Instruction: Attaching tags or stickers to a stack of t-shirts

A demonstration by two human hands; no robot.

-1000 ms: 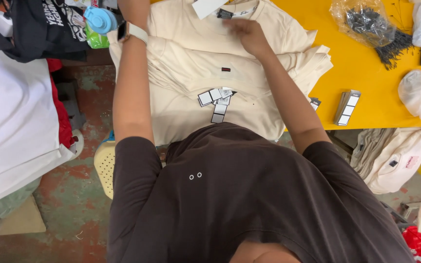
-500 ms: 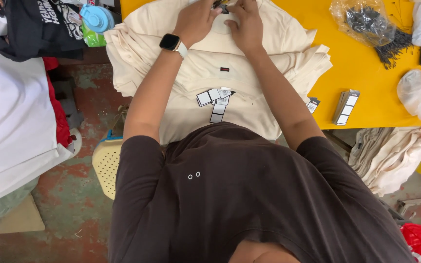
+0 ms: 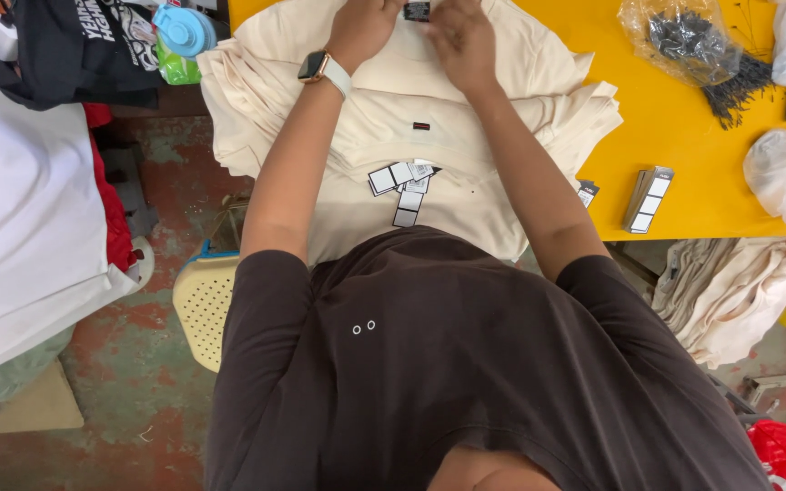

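Both pinching the same small dark tag (image 3: 417,11) at the cream shirt's (image 3: 429,100) collar: left hand (image 3: 363,25) and right hand (image 3: 461,36), fingers closed on it, yellow counter (image 3: 684,155) underneath.

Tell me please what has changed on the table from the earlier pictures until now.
The left hand came in from the left to the shirt's collar, where the right hand already was. Both now hold a small dark tag between them at the top of the cream shirt. The loose tags lower on the shirt, the tag stack and the yellow table stayed as they were.
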